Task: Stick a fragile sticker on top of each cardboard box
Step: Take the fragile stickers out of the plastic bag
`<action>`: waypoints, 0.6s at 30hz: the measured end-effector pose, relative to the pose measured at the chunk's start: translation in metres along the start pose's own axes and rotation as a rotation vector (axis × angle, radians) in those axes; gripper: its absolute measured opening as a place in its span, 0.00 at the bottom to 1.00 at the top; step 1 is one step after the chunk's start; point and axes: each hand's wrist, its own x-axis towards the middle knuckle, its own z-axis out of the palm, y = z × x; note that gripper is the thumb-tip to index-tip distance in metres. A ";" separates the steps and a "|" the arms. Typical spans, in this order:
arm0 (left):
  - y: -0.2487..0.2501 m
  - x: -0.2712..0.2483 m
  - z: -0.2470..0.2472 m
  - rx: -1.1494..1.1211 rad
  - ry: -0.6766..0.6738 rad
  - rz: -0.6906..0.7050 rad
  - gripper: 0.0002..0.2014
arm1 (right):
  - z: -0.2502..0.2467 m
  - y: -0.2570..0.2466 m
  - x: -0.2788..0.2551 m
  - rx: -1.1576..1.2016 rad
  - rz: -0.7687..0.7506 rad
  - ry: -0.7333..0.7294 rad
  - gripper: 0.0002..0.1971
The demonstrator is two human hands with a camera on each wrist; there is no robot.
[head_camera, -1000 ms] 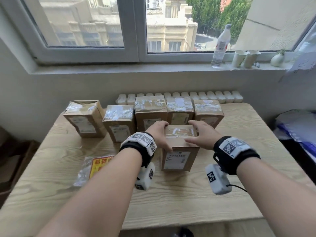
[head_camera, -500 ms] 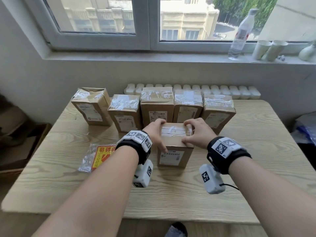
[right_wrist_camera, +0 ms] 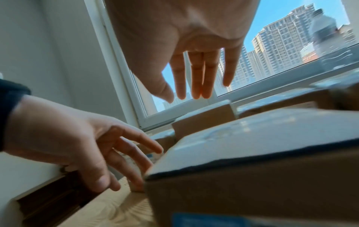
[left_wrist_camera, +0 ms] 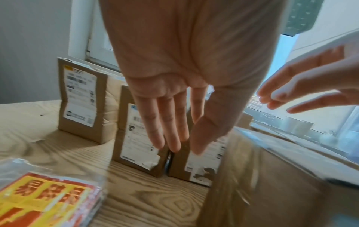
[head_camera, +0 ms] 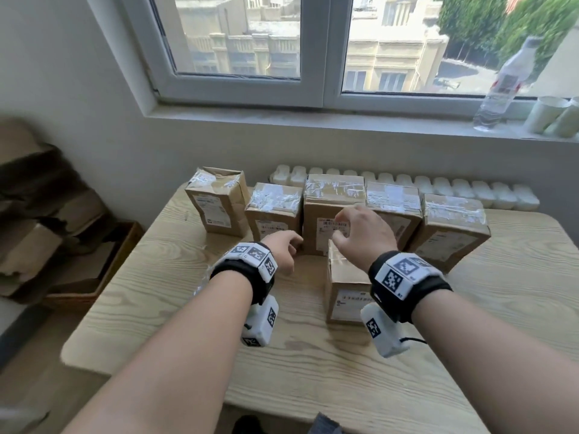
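Now the front cardboard box (head_camera: 346, 289) stands upright on the tabletop (head_camera: 313, 371), under and just behind the right wrist, brown, with clear tape across its top and a white shipping label on its near face. Both hands are off it: the left hand (head_camera: 283, 250) hovers to its left with fingers loosely spread and holding nothing, and the right hand (head_camera: 363, 234) hangs above its far edge, fingers relaxed and slightly apart, also holding nothing. Half a second ago both hands rested on the top of this box; they have since lifted away, and the box sits more to the right under the right forearm. Beyond the fingertips a row of five taped boxes (head_camera: 333, 211) stands side by side, each with a label facing the person. Just left of the left wrist lies the sticker pack (left_wrist_camera: 44, 199), red and yellow sheets in a clear bag, flat on the tabletop.
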 end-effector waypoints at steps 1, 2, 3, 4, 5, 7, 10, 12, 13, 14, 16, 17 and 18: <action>-0.013 0.000 -0.008 -0.005 0.033 -0.011 0.33 | 0.005 -0.012 0.003 0.038 -0.025 -0.021 0.11; -0.026 0.001 -0.015 -0.013 0.069 -0.022 0.27 | 0.010 -0.024 0.006 0.068 -0.042 -0.053 0.10; -0.040 0.001 -0.021 -0.028 0.100 -0.039 0.23 | 0.016 -0.034 0.008 0.091 -0.049 -0.088 0.10; -0.055 0.003 -0.026 -0.048 0.123 -0.059 0.21 | 0.024 -0.044 0.010 0.111 -0.051 -0.122 0.09; -0.070 0.004 -0.030 -0.073 0.131 -0.084 0.19 | 0.033 -0.052 0.013 0.127 -0.048 -0.154 0.09; -0.101 0.008 -0.035 -0.102 0.145 -0.136 0.17 | 0.052 -0.064 0.019 0.138 -0.018 -0.220 0.09; -0.145 0.017 -0.037 -0.083 0.167 -0.195 0.18 | 0.083 -0.074 0.028 0.131 0.052 -0.320 0.10; -0.170 0.025 -0.035 -0.077 0.168 -0.236 0.20 | 0.103 -0.075 0.033 0.104 0.097 -0.375 0.11; -0.181 0.028 -0.033 -0.084 0.165 -0.258 0.22 | 0.114 -0.076 0.034 0.086 0.122 -0.406 0.11; -0.192 0.033 -0.029 -0.097 0.165 -0.277 0.24 | 0.124 -0.076 0.036 0.071 0.145 -0.432 0.11; -0.211 0.040 -0.022 -0.130 0.185 -0.300 0.27 | 0.145 -0.076 0.039 0.047 0.192 -0.477 0.12; -0.219 0.044 -0.018 -0.143 0.200 -0.309 0.29 | 0.154 -0.077 0.040 0.040 0.218 -0.502 0.13; -0.225 0.047 -0.014 -0.152 0.202 -0.314 0.31 | 0.164 -0.077 0.041 0.036 0.244 -0.531 0.15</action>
